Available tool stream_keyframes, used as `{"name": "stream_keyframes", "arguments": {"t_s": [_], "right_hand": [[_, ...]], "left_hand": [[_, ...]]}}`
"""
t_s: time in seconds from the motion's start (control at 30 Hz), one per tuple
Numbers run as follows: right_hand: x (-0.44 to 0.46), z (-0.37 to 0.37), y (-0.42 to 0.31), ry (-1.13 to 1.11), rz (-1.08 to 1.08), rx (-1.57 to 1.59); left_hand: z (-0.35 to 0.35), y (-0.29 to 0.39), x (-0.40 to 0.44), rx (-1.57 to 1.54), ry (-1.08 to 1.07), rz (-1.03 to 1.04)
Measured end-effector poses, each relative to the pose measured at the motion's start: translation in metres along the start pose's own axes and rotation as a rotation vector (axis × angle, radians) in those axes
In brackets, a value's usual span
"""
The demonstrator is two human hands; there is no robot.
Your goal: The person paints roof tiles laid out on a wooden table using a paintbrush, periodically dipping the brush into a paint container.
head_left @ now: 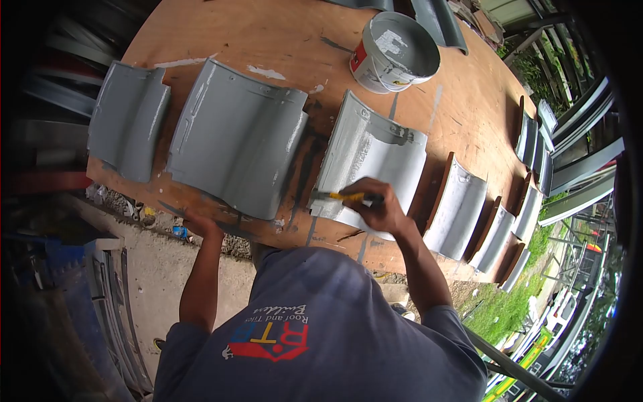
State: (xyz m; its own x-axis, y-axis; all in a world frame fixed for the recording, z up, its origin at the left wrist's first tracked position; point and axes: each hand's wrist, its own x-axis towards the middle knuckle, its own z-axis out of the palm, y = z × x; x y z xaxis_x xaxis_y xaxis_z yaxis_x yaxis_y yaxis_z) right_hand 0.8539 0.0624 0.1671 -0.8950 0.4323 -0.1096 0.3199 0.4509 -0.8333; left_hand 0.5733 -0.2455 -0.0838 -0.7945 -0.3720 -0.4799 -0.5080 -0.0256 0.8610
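Observation:
My right hand [378, 208] is closed around a yellow-and-black brush [351, 197], whose tip touches the lower left part of a curved roof tile [368, 157]. This tile is partly darker grey on its left and paler on its right. My left hand [203, 226] is at the near edge of the wooden board [462, 94], below a grey tile [234, 141]; its fingers are too unclear to tell their shape. Beyond the brushed tile stands a white bucket [395, 53] with grey paint in it.
Another grey tile [127, 120] lies at the far left. Several pale tiles with brown edges, one [457, 208] nearest, line the right side. More grey tiles lie at the top. Metal strips [583, 141] stand at the right, with grass [502, 311] below.

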Motion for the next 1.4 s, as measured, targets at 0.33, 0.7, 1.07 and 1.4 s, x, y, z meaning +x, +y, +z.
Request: {"name": "stream_keyframes", "arguments": {"t_s": [0.33, 0.7, 1.07, 1.4], "right_hand": [[0.119, -0.051, 0.064, 0.834, -0.066, -0.089], [-0.004, 0.003, 0.048, 0.261, -0.022, -0.035], [0.016, -0.069, 0.033, 0.606, 0.052, -0.038], [0.087, -0.071, 0.113, 0.867, 0.237, -0.16]], "left_hand": [[-0.002, 0.0, 0.0, -0.051, -0.035, -0.029], [0.0, 0.002, 0.0, 0.005, -0.027, -0.058], [-0.004, -0.001, 0.005, -0.01, -0.04, -0.051], [0.001, 0.005, -0.003, 0.07, 0.055, -0.027]]}}
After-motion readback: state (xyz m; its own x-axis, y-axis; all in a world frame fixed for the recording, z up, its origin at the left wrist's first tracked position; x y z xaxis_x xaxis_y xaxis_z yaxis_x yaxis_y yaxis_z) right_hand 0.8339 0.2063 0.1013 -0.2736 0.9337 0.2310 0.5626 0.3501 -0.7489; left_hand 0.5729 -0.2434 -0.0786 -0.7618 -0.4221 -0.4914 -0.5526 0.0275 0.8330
